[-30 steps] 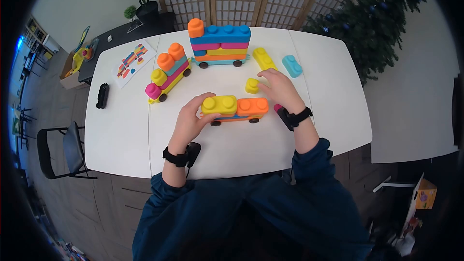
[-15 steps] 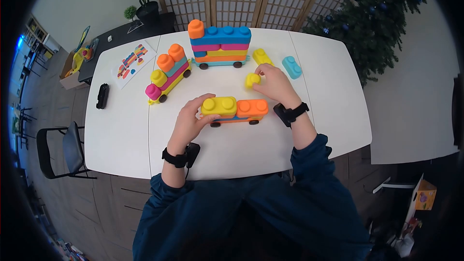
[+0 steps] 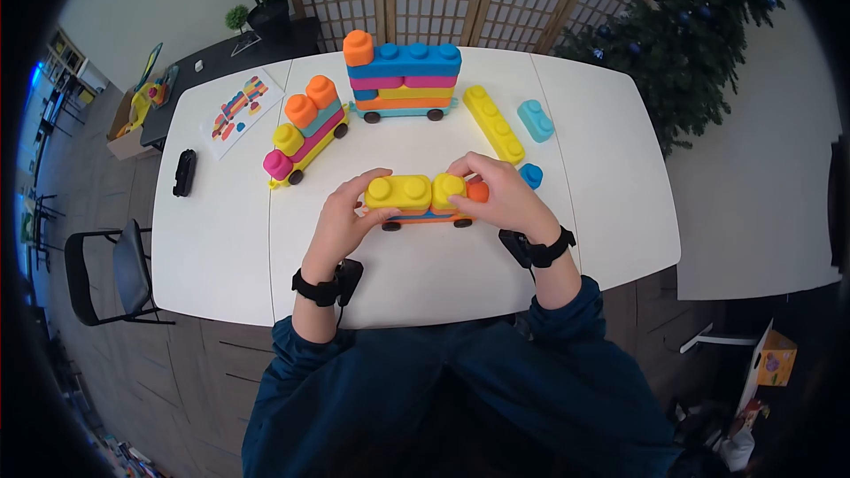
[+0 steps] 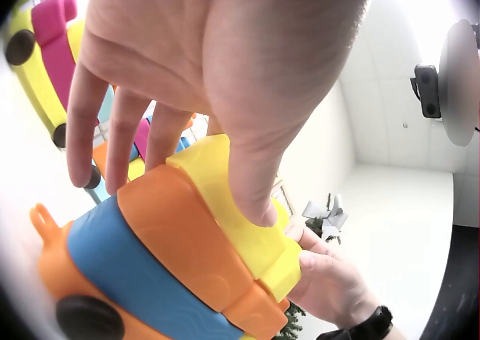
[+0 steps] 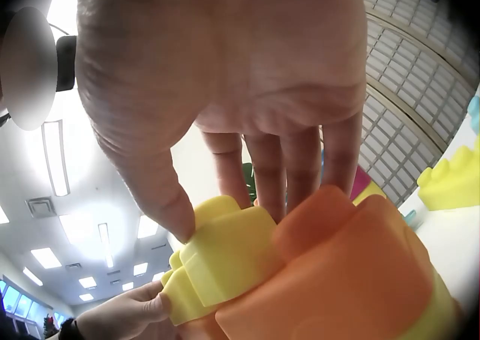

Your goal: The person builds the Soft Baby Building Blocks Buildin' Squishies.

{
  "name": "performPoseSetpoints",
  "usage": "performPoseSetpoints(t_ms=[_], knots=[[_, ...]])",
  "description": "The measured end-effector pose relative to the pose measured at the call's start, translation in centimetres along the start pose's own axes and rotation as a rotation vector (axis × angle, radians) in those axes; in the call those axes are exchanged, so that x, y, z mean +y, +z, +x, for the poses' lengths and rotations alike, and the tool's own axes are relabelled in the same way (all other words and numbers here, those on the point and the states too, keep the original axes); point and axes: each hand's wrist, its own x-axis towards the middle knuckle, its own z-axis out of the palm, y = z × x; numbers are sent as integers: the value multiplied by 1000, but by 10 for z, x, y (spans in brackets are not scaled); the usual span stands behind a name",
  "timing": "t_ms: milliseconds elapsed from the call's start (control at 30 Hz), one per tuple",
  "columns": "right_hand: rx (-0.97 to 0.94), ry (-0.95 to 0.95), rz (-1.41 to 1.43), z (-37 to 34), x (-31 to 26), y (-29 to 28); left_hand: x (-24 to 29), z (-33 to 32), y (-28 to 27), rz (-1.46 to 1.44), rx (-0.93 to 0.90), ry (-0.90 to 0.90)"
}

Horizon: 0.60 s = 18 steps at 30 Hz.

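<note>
Under my hands stands a toy wagon (image 3: 425, 219) of stacked blocks on black wheels, with blue and orange layers below. My left hand (image 3: 341, 217) grips its left end, thumb on the near side of a two-stud yellow block (image 3: 398, 188) and fingers on the far side. My right hand (image 3: 505, 195) pinches a small one-stud yellow block (image 3: 449, 188) between thumb and fingers. In the right wrist view this small block (image 5: 229, 257) sits against the longer yellow one, over the orange block (image 5: 337, 280). One orange stud (image 3: 478, 191) shows to its right.
Beyond my hands stand a tall block wagon (image 3: 403, 80) and a stepped block car (image 3: 305, 133). To the right lie a long yellow block (image 3: 492, 124), a teal block (image 3: 536, 120) and a small blue block (image 3: 531, 175). A picture sheet (image 3: 243, 111) and a black object (image 3: 184, 173) lie left.
My right hand has taken hold of the small yellow block and brought it left and nearer, onto the orange block. The blue block now shows. My left hand has kept its hold.
</note>
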Motion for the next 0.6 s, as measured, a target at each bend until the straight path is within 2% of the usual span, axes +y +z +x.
performPoseSetpoints(t_ms=[233,333,500,600], knots=[[38,-59,-3,-5,3,8,1,0,0,-52,-17,-9],[8,-4,25,-8,6,9,4,0,0,-47,-18,-11],[40,7,45,-13,8,14,7,1,-3,67,-8,154],[67,26,79,-14,6,16,12,2,-2,24,35,183]])
